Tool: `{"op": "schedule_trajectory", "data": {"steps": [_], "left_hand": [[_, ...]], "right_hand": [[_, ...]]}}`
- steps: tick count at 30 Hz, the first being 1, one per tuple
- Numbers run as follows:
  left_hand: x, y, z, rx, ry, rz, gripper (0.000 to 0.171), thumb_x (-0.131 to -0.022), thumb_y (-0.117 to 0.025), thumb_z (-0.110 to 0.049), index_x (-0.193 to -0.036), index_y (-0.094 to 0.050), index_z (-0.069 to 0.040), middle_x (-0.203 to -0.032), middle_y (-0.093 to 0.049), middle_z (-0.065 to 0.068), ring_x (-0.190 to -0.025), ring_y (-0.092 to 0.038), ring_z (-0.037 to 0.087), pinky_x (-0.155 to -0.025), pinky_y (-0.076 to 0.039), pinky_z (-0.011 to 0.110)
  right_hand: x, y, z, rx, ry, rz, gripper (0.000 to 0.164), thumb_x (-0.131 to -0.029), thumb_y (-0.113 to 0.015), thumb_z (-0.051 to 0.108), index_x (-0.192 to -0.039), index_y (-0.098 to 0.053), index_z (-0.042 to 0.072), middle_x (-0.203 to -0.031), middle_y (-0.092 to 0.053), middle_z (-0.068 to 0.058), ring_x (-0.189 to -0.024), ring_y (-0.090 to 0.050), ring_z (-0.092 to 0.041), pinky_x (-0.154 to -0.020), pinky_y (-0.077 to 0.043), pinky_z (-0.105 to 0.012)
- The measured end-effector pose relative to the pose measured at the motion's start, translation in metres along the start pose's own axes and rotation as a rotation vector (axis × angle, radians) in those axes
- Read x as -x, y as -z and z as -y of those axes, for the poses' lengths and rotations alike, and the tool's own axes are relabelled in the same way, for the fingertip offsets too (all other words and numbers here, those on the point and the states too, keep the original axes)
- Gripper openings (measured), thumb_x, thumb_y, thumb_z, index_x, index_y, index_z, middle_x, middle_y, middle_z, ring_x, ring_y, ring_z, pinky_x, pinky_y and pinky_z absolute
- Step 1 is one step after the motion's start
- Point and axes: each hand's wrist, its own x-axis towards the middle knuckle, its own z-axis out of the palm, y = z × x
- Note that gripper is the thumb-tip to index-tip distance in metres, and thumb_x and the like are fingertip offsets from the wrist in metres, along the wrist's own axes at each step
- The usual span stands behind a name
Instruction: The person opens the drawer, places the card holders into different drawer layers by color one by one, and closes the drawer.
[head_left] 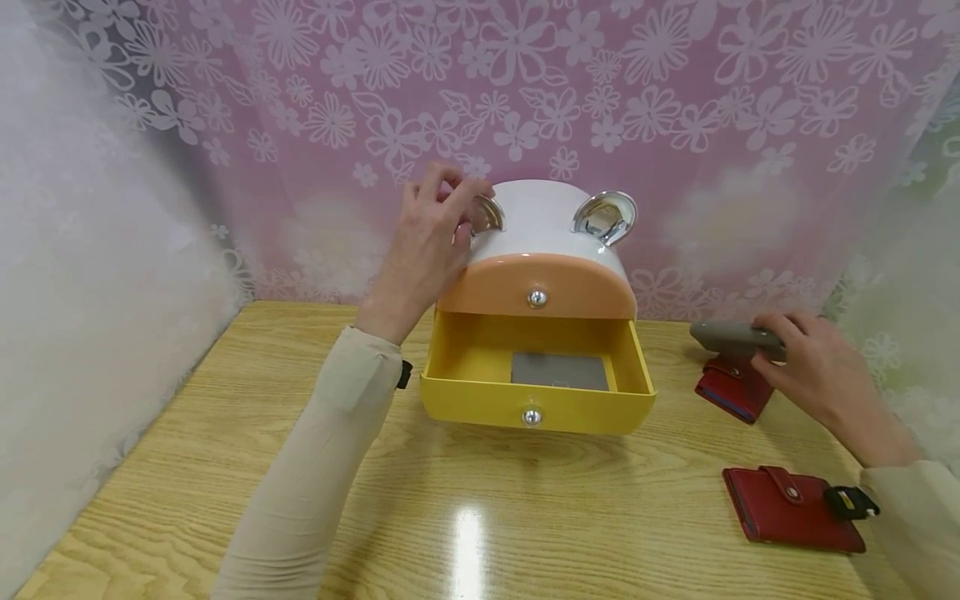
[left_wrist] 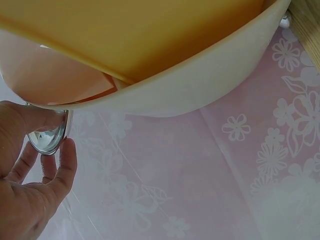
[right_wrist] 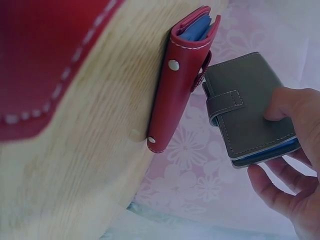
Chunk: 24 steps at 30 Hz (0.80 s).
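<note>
Grey wallet (right_wrist: 252, 107) in right grip (head_left: 821, 367), edge (right_wrist: 228, 145) perhaps clear of red wallet (head_left: 737, 392), left grip (head_left: 430, 225) pinching silver ear (head_left: 490, 215)

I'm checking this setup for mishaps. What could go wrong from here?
The gray wallet pinched in the right hand might slip and knock the nearest red wallet. The left hand holds a silver ear; a tug there could tip the organizer, especially with its yellow drawer open.
</note>
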Motion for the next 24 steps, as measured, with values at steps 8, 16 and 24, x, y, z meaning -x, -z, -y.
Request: {"op": "schedule_trajectory", "data": {"steps": [8, 16, 24], "left_hand": [[0.0, 0.0, 0.0, -0.01, 0.015, 0.022, 0.034, -0.099, -0.058, -0.003, -0.129, -0.059, -0.019, -0.129, -0.049, 0.011, -0.111, -0.051, 0.03, -0.102, -0.043, 0.041], [0.0, 0.001, -0.001, 0.007, 0.016, 0.02, 0.032, -0.099, -0.058, -0.002, -0.127, -0.061, -0.018, -0.127, -0.05, 0.011, -0.111, -0.05, 0.031, -0.1, -0.043, 0.041], [-0.001, 0.001, 0.0, 0.009, 0.021, 0.022, 0.033, -0.098, -0.059, -0.002, -0.127, -0.06, -0.018, -0.128, -0.049, 0.012, -0.111, -0.05, 0.031, -0.099, -0.045, 0.04]], "right_hand": [[0.001, 0.004, 0.01, -0.004, -0.017, -0.035, 0.056, -0.059, -0.086, -0.003, -0.11, -0.064, 0.0, -0.099, -0.06, -0.024, -0.073, -0.058, -0.035, -0.059, -0.046, -0.051], [-0.001, 0.011, 0.024, -0.002, -0.039, -0.074, 0.051, -0.06, -0.083, -0.003, -0.108, -0.064, 0.0, -0.099, -0.06, -0.025, -0.073, -0.057, -0.037, -0.058, -0.044, -0.051], [-0.001, 0.018, 0.037, 0.028, -0.047, -0.104, 0.052, -0.06, -0.083, -0.007, -0.108, -0.064, -0.001, -0.098, -0.059, -0.024, -0.076, -0.054, -0.035, -0.059, -0.041, -0.045]]}}
